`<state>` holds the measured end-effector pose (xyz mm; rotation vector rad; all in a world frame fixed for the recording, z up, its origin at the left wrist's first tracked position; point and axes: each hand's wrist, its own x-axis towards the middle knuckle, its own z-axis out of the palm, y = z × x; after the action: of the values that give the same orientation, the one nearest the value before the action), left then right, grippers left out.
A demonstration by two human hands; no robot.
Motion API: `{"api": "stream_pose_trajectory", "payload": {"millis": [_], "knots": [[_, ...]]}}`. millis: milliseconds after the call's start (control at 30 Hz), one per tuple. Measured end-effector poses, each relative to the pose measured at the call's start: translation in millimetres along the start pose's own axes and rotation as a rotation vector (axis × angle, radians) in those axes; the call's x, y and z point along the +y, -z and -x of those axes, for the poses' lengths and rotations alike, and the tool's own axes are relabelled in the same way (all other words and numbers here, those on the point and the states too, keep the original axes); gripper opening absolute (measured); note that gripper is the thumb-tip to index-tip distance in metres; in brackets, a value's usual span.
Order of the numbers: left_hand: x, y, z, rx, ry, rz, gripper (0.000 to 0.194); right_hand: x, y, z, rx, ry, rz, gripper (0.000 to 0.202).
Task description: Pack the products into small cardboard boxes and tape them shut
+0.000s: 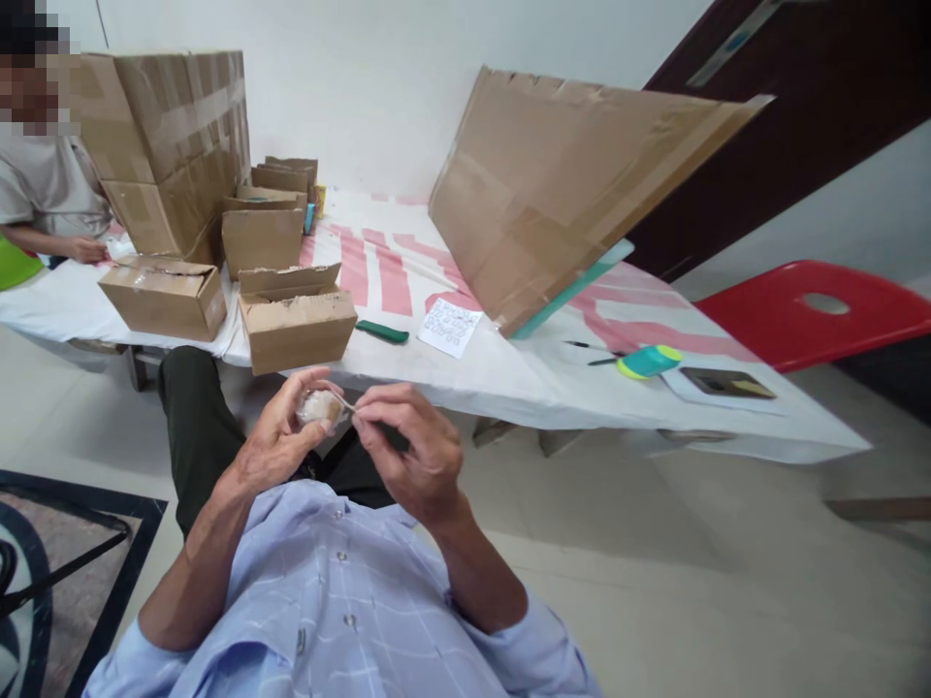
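Above my lap, my left hand (276, 431) is wrapped round a small pale, roundish object (317, 408) that looks covered in clear plastic, with a tan patch on its right side. My right hand (414, 444) pinches a thin pale strip (344, 402) between thumb and fingers. The strip runs to the wrapped object; whether it is a string, a tape end or a stick is too small to tell. Nearest on the table edge are an open cardboard box (302, 334) and a dark green utility knife or similar slim tool (382, 332).
A white cloth (465, 388) with pink markings covers the table. Further cardboard boxes (167, 302) stand left, beside a person's hand (87, 250). A large cardboard sheet (553, 194) leans at the back. A paper with writing (449, 327), a phone (727, 382) and a red chair (815, 315) are rightward.
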<state>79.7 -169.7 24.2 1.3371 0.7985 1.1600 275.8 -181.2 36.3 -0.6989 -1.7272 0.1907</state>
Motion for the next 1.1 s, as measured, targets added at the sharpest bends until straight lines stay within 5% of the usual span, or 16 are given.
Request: {"api": "stream_pose_trajectory", "payload": {"millis": [200, 333, 567, 733, 900, 1100], "knots": [[0.1, -0.5, -1.0, -0.016, -0.010, 0.108, 0.056, 3.8, -7.8, 9.4, -0.095, 0.223, 0.158, 0.023], [1.4, -3.6, -1.9, -0.016, -0.002, 0.151, 0.055, 6.8, -11.1, 12.2, -0.113, 0.234, 0.171, 0.022], [-3.3, -9.9, -8.0, 0.155, -0.059, 0.285, 0.048, 9.5, -16.7, 20.6, -0.046, 0.201, 0.175, 0.025], [-0.8, -12.4, -8.6, 0.191, -0.164, 0.277, 0.044, 3.5, -20.6, 23.3, 0.059, -0.108, 0.016, 0.006], [6.0, -21.5, -4.9, 0.256, -0.276, 0.121, 0.035, -2.1, -27.3, 19.5, -0.002, -0.634, -0.311, 0.030], [7.9, -20.5, -4.1, 0.244, -0.255, 0.050, 0.035, -0.6, -29.8, 15.8, 0.006, -0.708, -0.442, 0.026]]}}
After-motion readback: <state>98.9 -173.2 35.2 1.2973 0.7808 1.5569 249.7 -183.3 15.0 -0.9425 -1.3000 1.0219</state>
